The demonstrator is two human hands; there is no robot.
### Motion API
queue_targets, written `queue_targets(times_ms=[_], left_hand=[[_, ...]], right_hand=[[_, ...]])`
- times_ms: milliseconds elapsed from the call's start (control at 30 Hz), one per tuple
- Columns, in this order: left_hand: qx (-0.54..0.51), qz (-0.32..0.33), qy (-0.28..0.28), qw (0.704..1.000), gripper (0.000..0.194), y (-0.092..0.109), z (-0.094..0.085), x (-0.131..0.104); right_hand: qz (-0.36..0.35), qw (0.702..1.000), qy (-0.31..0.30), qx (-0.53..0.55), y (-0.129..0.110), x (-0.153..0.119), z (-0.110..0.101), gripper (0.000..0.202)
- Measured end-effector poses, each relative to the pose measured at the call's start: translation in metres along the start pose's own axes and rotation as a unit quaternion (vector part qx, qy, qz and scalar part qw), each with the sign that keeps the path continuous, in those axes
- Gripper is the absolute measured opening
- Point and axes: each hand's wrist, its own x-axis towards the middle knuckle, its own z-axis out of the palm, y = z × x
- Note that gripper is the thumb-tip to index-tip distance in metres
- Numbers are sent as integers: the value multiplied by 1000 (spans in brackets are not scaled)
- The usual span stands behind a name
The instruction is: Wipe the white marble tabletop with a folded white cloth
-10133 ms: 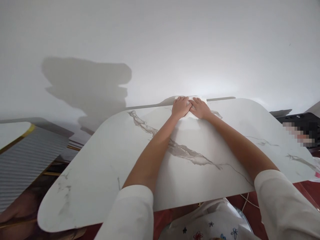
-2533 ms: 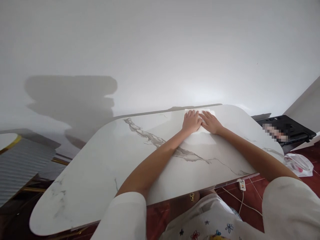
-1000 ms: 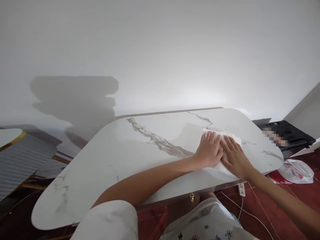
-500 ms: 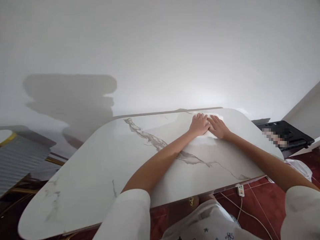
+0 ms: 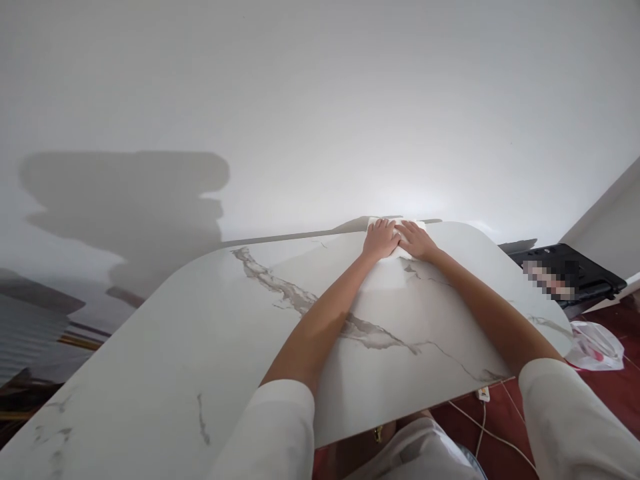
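A folded white cloth (image 5: 401, 252) lies on the white marble-patterned table (image 5: 260, 373) at its far edge, near the wall. My left hand (image 5: 381, 239) presses down on the cloth's left part, fingers stretched forward and slightly apart. Beside it, my right hand (image 5: 418, 241) lies flat on the right part, its fingers pointing up and left towards the left hand. The two hands meet over the middle of the cloth. Both palms face down, so the cloth beneath them is mostly hidden.
A plain pale wall (image 5: 320, 107) rises directly behind the table. To the right are a black case-like object (image 5: 593, 270) and a white plastic bag (image 5: 597, 345). A socket strip (image 5: 483, 394) with a white cable lies on the red floor (image 5: 505, 440) below the near edge.
Both hands and the cloth have slid away from me and slightly left, up to the table's far edge. The view has shifted a little, and less of the table's left end shows.
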Motion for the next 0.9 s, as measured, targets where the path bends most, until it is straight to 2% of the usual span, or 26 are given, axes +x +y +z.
queue_targets(times_ms=[267,567,700,900], left_hand=[[22,-11,-8,1000,40,1,2,7],[47,-19,3,999,40,31,15,25],[47,-19,3,999,43,36,15,17],[44,-21,11,999,46,43,10,-11]], right_hand=[[-13,1000,6,9,6,5,1,55],[22,1000,-4,14,36,0,-7,56],[20,1000,-3,14,36,-7,-6,57],[-1,1000,-9,2,24,-33,-9,58]])
